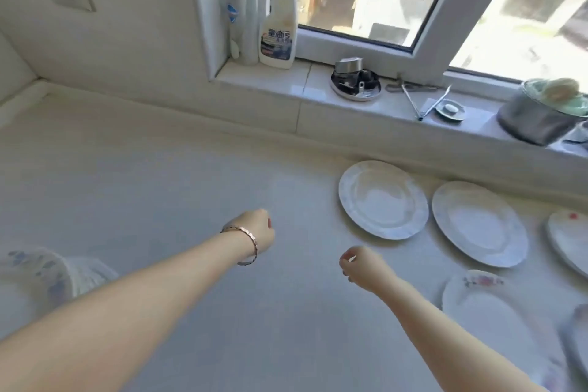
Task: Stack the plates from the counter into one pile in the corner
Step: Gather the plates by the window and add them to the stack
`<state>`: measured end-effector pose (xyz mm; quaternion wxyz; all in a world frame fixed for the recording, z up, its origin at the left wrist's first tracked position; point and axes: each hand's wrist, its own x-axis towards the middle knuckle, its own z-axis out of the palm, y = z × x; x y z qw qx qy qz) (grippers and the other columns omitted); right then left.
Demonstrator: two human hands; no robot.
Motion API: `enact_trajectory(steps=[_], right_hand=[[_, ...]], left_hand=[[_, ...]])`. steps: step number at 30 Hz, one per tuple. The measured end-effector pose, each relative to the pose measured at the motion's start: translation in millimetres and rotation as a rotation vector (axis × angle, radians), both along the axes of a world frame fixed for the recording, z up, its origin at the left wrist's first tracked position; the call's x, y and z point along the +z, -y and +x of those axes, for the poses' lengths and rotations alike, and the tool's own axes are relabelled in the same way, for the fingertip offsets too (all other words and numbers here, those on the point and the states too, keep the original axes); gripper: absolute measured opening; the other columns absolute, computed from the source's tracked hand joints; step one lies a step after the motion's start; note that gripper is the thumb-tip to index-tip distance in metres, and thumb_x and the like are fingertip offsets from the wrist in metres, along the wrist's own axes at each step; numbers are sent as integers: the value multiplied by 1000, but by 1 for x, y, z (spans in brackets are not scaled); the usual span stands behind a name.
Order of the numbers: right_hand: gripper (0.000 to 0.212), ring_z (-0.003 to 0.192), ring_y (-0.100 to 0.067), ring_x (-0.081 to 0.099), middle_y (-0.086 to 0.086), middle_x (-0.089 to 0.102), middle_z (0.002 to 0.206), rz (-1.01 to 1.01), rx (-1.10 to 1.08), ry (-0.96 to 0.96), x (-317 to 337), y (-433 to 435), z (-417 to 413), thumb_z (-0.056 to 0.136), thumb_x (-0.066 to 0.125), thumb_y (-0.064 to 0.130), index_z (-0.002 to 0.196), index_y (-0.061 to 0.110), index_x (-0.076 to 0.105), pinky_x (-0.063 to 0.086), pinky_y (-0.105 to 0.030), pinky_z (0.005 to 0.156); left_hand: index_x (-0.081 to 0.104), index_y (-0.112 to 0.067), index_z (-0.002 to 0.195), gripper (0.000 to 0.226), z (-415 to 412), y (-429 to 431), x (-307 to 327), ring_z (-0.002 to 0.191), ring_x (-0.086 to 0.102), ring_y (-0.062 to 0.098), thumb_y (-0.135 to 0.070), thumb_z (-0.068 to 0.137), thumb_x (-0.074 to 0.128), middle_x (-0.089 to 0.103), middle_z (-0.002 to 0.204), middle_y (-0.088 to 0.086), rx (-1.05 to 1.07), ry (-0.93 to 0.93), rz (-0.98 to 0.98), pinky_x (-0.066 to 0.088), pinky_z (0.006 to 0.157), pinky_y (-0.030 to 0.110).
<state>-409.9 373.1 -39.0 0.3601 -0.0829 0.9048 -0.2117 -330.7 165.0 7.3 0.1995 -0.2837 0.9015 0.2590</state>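
Several white plates lie singly on the pale counter (159, 184) at the right. One plate (383, 199) is nearest the middle, a second plate (479, 223) sits to its right, and a flower-patterned plate (486, 312) lies in front. Two more are cut off by the right edge. My left hand (256, 232), with a bracelet on the wrist, hovers over the bare counter with fingers curled in and nothing held. My right hand (359, 266) is also curled and empty, just left of the plates and apart from them. The counter's corner (38, 86) is at the far left.
A windowsill runs along the back with a spray bottle (279, 25), a pump bottle (240, 9), a round metal tin (355, 81), tongs (423, 102), a small soap dish (450, 110) and a pot (541, 114). A patterned sleeve (47, 274) shows at lower left.
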Motion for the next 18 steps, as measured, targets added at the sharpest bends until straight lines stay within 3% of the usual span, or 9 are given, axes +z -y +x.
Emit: enact_trajectory(steps=[4,6,8,11,13,18], right_hand=[[29,63,-27,48,-13,47,60,-114,-417,31,-17,-47,-68,88,48,11,59,10,44,37,-33,60],[14,72,-37,59,-26,60,84,-235,-677,149,-21,-58,-95,93,47,12,90,4,58,41,-32,56],[36,96,-42,61,-28,54,126,-367,-919,244,-31,-64,-115,95,48,13,129,4,48,46,-30,60],[49,112,-38,58,-20,54,131,-439,-1216,206,-48,-66,-131,88,60,17,131,-1,45,54,-40,82],[56,115,-38,57,-20,55,130,-418,-1308,209,-51,-64,-135,84,66,21,130,-2,44,50,-47,94],[43,115,-38,57,-20,58,127,-590,-1364,272,-52,-65,-135,86,65,7,126,-3,52,52,-44,90]], left_hand=[[60,-14,110,30,-47,-35,-17,104,60,27,-14,90,38,65,116,7,-9,14,-30,47,87,30],[61,-14,108,29,-64,-44,-26,105,61,27,-15,90,38,66,115,7,7,11,-38,48,88,31],[61,-14,107,29,-74,-48,-32,101,61,27,-15,90,38,66,112,7,31,24,-43,48,86,30],[62,-17,98,24,-78,-49,-44,96,61,26,-15,90,39,66,104,5,58,52,-48,48,83,29],[60,-20,93,22,-77,-47,-49,93,61,25,-14,89,40,66,102,4,86,62,-53,49,83,30],[60,-19,93,20,-67,-35,-52,87,57,24,-12,88,42,62,92,3,175,80,-56,47,81,29]])
